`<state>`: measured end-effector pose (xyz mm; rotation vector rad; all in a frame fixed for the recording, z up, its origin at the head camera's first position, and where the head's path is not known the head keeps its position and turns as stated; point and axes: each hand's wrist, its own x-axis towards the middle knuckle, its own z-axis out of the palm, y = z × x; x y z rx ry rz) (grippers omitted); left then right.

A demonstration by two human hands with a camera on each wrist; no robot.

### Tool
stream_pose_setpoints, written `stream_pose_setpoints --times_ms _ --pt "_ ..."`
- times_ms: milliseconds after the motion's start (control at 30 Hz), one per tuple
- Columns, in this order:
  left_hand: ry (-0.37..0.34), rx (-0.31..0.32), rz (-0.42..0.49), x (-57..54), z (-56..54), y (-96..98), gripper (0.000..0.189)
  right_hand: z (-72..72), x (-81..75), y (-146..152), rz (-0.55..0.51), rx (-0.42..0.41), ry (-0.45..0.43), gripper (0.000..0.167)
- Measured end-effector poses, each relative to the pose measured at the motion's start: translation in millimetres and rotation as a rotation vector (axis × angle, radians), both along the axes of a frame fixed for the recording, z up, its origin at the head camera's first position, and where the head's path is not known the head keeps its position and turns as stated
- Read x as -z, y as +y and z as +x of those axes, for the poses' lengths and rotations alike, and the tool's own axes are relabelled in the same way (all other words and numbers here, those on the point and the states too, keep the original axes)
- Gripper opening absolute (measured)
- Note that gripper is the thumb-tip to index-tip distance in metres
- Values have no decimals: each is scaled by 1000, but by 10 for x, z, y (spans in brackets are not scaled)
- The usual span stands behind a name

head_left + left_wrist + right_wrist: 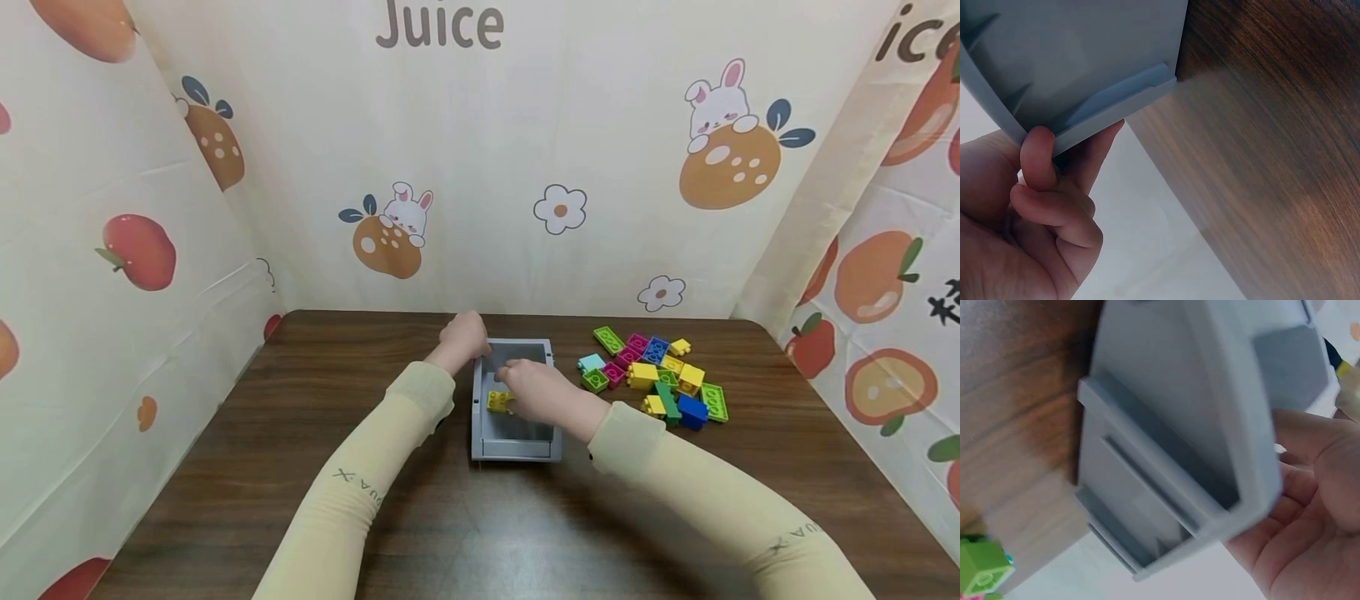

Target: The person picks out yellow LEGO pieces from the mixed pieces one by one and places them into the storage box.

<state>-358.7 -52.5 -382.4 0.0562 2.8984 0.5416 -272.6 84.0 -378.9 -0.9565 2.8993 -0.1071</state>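
A grey plastic box (517,450) stands on the table in the head view, with yellow toy bricks (497,402) inside it. My left hand (465,335) is at its far left corner. In the left wrist view, the fingers of that hand (1054,212) grip the rim of the grey box (1104,37). My right hand (540,387) reaches over the right wall, its fingers bent down above the yellow bricks. In the right wrist view, the ribbed outer wall of the box (1154,440) hides those fingertips; I cannot tell whether they hold a brick.
To the right of the box lies a loose pile of toy bricks in several colours, among them a blue brick (692,412), a yellow brick (642,376) and a lime green plate (713,402). A printed curtain (480,150) hangs behind the brown wooden table (330,375).
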Motion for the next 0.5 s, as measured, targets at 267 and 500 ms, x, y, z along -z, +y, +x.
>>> stream_pose_setpoints --times_ms 267,500 --pt "-1 -14 2 -11 -1 9 16 9 -198 51 -29 -21 10 36" --pt "-2 -10 12 1 -11 5 14 39 -371 172 -77 10 22 44"
